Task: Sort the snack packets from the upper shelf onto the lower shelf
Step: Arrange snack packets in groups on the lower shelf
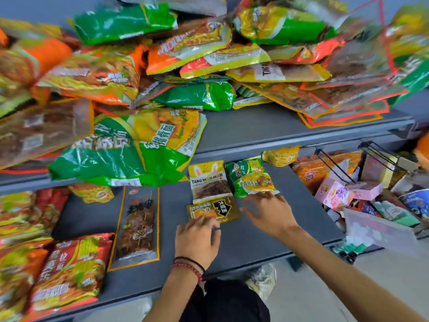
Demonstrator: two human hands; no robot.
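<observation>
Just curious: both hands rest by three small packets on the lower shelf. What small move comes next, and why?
Probably raise the right hand to the upper shelf for another packet. It only touches the green packet, the left hand the dark yellow packet; both lie flat on the lower shelf, while the upper pile is large.

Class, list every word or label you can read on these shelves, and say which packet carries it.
"TANG MOU MOU": yellow rabbit-ear packet, lower shelf.
"TANG", rest cut off: yellow packet, upper shelf.
"排骨面": large green packet, upper shelf.
All other print, mostly Chinese, is too blurred or small to read.
</observation>
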